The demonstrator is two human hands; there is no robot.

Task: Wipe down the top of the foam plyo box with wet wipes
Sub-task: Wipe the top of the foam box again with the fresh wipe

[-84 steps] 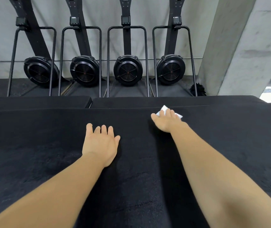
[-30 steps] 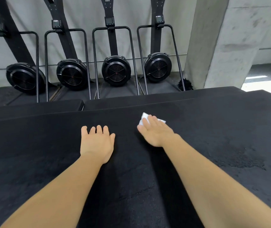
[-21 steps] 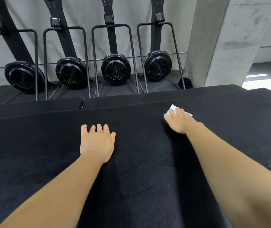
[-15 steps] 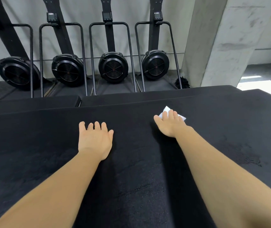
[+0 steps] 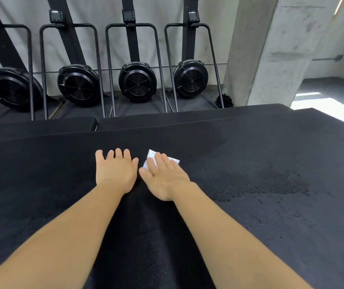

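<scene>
pillar [image 5: 271, 51]: bare concrete, kinda scuffed
wall [image 5: 104, 13]: pale grey, left of pillar
machines [image 5: 137, 81]: four black fan ones, lined up left of pillar
floor [image 5: 329, 88]: dark mats
light: sunny patch [image 5: 329, 109] right of pillar

Both grips lie flat on top of the plyo box [image 5: 271, 236], left grip [image 5: 115, 172] just beside the right grip [image 5: 165, 180]. The wet wipe [image 5: 151, 156] sits under the right grip's fingers, poking out on the far side. A damp patch [image 5: 267, 187] lies on the box right of that grip. Past the far edge, beyond both grips, four fan machines [image 5: 137, 82] stand in a row, with a pillar [image 5: 271, 49] off to their right.
</scene>
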